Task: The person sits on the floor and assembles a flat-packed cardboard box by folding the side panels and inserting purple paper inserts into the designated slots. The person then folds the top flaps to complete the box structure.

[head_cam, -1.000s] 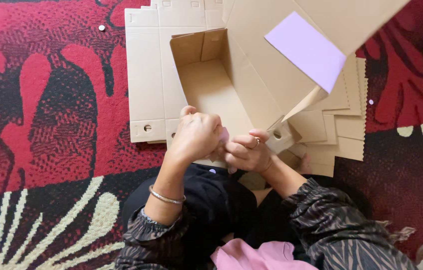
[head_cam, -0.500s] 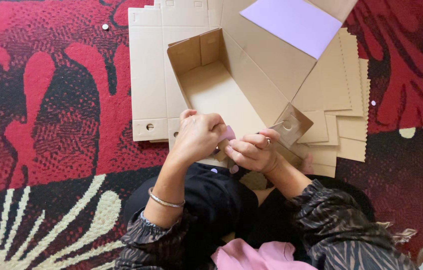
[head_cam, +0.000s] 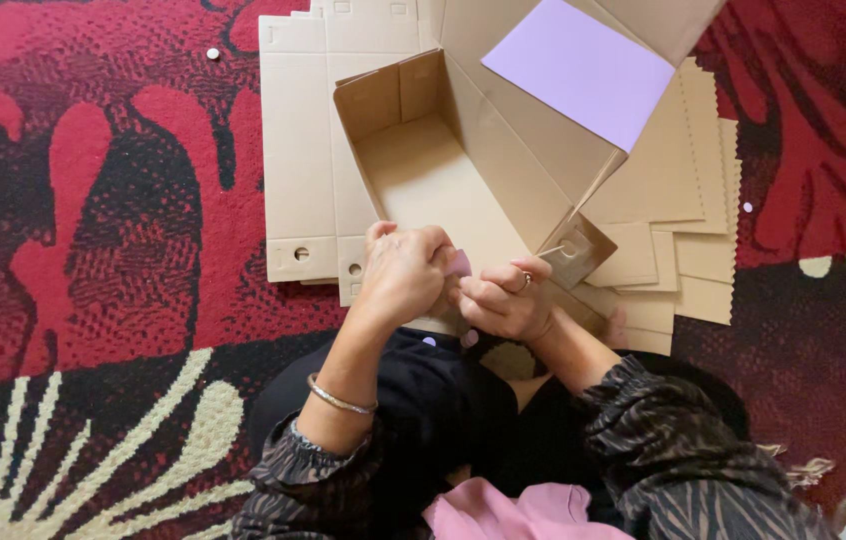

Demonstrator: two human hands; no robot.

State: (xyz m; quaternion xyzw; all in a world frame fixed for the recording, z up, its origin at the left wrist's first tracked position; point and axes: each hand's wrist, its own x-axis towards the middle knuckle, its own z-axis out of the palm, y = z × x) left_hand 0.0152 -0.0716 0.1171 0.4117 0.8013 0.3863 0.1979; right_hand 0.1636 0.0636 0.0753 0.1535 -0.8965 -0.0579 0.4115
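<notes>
Left hand (head_cam: 401, 275) clenched over near edge of open cardboard box (head_cam: 443, 180), fingers curled on small lilac tab (head_cam: 459, 263). Right hand (head_cam: 508, 297) touching it from the right, pinching the same box edge, ring on one finger. Box cavity directly beyond both hands; lilac-faced lid flap (head_cam: 578, 70) raised further off and to the right. Flat cardboard blanks (head_cam: 295, 150) stacked beneath and either side of box. Red patterned carpet (head_cam: 93, 200) left of left hand. Grip point partly hidden by knuckles
</notes>
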